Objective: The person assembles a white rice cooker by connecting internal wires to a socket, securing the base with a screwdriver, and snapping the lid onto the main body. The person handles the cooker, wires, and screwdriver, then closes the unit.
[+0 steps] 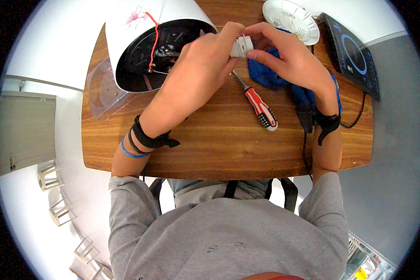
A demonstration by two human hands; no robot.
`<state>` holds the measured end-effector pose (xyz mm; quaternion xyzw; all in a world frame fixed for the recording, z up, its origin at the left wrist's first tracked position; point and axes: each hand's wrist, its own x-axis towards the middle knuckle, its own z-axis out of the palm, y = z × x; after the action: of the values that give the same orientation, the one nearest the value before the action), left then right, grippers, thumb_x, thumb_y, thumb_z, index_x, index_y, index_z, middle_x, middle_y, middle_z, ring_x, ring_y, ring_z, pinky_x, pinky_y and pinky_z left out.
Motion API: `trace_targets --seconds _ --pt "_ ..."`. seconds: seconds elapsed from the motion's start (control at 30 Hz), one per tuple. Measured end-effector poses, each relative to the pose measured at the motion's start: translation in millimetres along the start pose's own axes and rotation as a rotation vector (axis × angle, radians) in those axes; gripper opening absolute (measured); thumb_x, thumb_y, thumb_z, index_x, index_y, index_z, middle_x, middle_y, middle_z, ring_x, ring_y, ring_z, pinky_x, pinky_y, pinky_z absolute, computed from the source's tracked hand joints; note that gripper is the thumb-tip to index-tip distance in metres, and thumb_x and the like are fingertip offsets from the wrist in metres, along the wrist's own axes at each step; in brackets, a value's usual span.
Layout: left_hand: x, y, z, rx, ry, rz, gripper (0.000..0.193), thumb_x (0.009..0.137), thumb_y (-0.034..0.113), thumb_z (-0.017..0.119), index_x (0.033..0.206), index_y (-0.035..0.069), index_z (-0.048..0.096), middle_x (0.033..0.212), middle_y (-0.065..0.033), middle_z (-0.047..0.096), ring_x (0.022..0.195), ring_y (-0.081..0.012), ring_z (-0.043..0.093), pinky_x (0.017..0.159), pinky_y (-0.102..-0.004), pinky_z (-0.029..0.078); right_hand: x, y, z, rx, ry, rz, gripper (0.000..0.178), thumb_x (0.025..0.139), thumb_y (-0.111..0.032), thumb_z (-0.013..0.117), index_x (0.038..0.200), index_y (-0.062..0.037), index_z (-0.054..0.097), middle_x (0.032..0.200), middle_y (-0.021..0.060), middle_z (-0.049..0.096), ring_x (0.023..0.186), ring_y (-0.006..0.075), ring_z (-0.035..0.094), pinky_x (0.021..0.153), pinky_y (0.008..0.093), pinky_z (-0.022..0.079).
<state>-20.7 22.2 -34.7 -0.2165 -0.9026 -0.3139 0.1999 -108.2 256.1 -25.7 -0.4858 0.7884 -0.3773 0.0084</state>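
A small white plastic part, roughly cylindrical, is held up over the table between my two hands. My left hand is closed around its left side, hiding some of it. From the right, my right hand pinches its edge with thumb and fingertips. Behind my left forearm lies a white appliance housing with a pink flower print. Its open end faces me, showing a dark inside with metal fittings and a red wire. A screwdriver with a red, white and black handle rests just below the hands.
Blue cloth is bunched under my right hand. A white slotted plastic dish stands at the back, beside a black induction cooktop on the right. Clear plastic lies by the housing. A black cable runs over the table's front edge.
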Motion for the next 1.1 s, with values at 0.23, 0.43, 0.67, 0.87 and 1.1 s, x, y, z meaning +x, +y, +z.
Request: trace_targets --seconds 0.23,0.43,0.67,0.87,1.1 --pt "-0.3 5.4 -3.7 0.028 0.005 -0.009 0.058 0.092 0.003 0.081 0.145 0.013 0.058 0.105 -0.0196 0.075 0.093 -0.0361 0.077 0.08 -0.0437 0.063 0.8 -1.6 -0.1 0.008 0.009 0.007 0.037 0.106 -0.024 0.074 0.135 -0.0041 0.063 0.108 0.0183 0.077 0.098 0.0321 0.077 0.088 0.0427 0.06" --pt "0.3 9.1 -6.7 0.077 0.019 -0.005 0.059 0.092 0.005 0.082 0.145 0.014 0.059 0.103 -0.0183 0.076 0.091 -0.0342 0.078 0.08 -0.0428 0.063 1.0 -3.6 3.1 -0.036 0.037 0.004 0.038 0.105 -0.024 0.076 0.135 -0.0044 0.063 0.108 0.0177 0.076 0.098 0.0322 0.078 0.088 0.0427 0.06" --pt "4.0 9.2 -9.8 0.021 0.045 -0.029 0.056 0.09 0.008 0.087 0.14 0.011 0.063 0.106 -0.0162 0.078 0.089 -0.03 0.079 0.079 -0.0408 0.063 1.4 -0.1 1.5 0.018 0.047 -0.034 0.037 0.105 -0.02 0.075 0.137 -0.0055 0.062 0.11 0.0163 0.077 0.1 0.0312 0.078 0.087 0.0435 0.061" --pt "3.6 3.1 -11.5 0.071 0.073 0.053 0.045 0.09 0.014 0.088 0.131 0.009 0.07 0.097 -0.015 0.078 0.087 -0.0308 0.079 0.076 -0.0397 0.063 -2.3 -5.8 -2.8 0.098 0.009 0.086 0.042 0.109 -0.006 0.069 0.148 -0.0025 0.057 0.13 0.0106 0.071 0.12 0.0216 0.072 0.107 0.0363 0.057" --pt "3.5 2.9 -12.4 0.084 0.09 0.047 0.045 0.089 0.015 0.089 0.131 0.009 0.073 0.094 -0.015 0.078 0.085 -0.0313 0.078 0.076 -0.0397 0.062 -1.8 -8.6 -7.5 0.116 -0.029 0.156 0.041 0.109 -0.006 0.068 0.148 -0.0025 0.057 0.13 0.0105 0.071 0.118 0.0201 0.073 0.106 0.036 0.058"
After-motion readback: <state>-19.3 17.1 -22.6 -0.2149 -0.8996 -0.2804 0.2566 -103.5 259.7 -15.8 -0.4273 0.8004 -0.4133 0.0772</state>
